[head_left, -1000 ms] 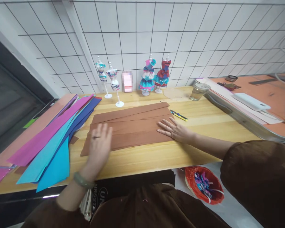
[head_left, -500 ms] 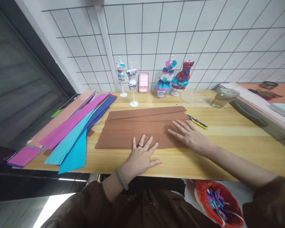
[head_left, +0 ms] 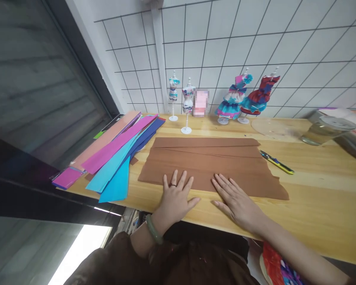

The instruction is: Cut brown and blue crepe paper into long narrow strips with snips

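A wide piece of brown fabric (head_left: 201,164) lies flat on the wooden table (head_left: 320,206), with fold lines running along its length. My left hand (head_left: 176,198) rests on its near edge, fingers spread; a ring and a green bangle show on it. To the right, my right hand (head_left: 235,202) lies flat with its fingertips on the same near edge and its thumb on the wood. Neither hand grips anything. Just beyond the fabric's right end are yellow-and-black thread snips (head_left: 277,162).
Layered pink, turquoise and blue fabric strips (head_left: 121,154) lie at the left. Small white dress forms (head_left: 187,103) and dressed forms (head_left: 233,99) stand along the tiled wall. A lidded glass jar (head_left: 326,130) is at the back right. A red-lined bin (head_left: 277,263) sits below the table edge.
My right hand has moved back from the middle of the fabric to its near edge. My left hand stays at that edge. The view has turned a little left.
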Available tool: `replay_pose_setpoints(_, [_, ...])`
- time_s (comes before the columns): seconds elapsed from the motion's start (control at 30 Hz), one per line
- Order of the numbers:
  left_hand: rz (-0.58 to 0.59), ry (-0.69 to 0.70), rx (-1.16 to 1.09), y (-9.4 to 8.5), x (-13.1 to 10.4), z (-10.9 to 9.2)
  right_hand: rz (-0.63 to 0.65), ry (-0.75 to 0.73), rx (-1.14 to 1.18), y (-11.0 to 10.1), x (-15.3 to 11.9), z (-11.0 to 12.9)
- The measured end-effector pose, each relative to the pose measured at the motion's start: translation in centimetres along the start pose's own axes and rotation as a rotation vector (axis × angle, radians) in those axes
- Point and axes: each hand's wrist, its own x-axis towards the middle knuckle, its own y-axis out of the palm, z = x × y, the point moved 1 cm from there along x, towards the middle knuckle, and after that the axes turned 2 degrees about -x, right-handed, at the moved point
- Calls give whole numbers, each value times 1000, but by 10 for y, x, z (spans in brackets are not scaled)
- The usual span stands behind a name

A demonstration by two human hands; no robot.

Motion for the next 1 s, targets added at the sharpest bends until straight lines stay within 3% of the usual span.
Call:
replay_pose_setpoints(0.23, [1, -196, 103, -6, -29, 53, 32, 11, -3, 1, 3, 2])
replay_pose_setpoints(0.37, [7, -263, 151, -7, -37, 69, 41, 25, -15, 1, 2, 3])
replay_pose_setpoints(0.53, [-2, -292, 196, -4, -37, 71, 19, 162, -65, 1, -13, -10])
replay_pose_setpoints(0.83, [12, -339, 237, -8, -33, 66, -16, 497, -162, -3, -79, -73])
replay_pose_setpoints(1.0, [37, -333, 201, -9, -32, 64, -26, 547, -207, -10, -74, -71])
